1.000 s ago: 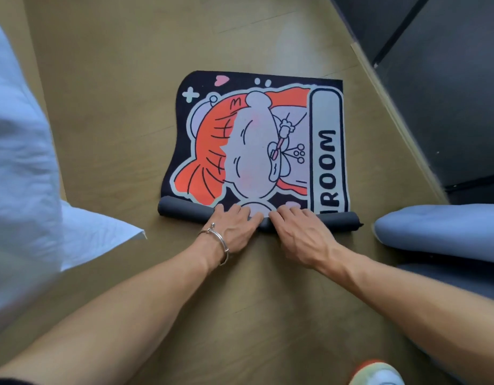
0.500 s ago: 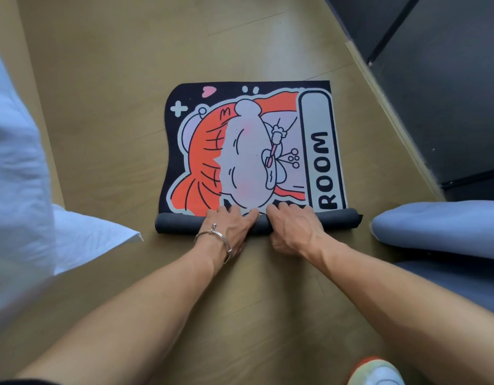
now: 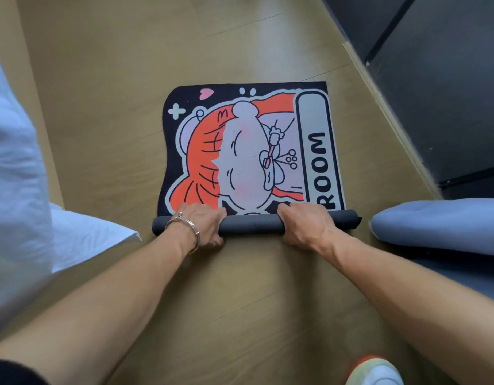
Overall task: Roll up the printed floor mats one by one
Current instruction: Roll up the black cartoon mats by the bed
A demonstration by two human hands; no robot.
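Note:
A printed floor mat (image 3: 248, 151) lies on the wooden floor, black-edged, with an orange-haired cartoon figure and the letters ROOM. Its near end is wound into a dark grey roll (image 3: 251, 225) lying crosswise. My left hand (image 3: 201, 226), with a silver bracelet at the wrist, grips the roll left of centre, fingers curled over its top. My right hand (image 3: 304, 225) grips the roll right of centre in the same way. A bare stretch of roll shows between the two hands.
White bedding (image 3: 21, 190) hangs at the left, its corner touching the floor near the roll's left end. A blue-grey cushion (image 3: 440, 223) sits just right of the roll. Dark cabinet fronts (image 3: 440, 79) run along the right. A shoe toe (image 3: 373, 372) shows at the bottom right.
Both hands have slid apart along the roll, from side by side at the centre to a wider grip. The roll has advanced a little, covering more of the lettering.

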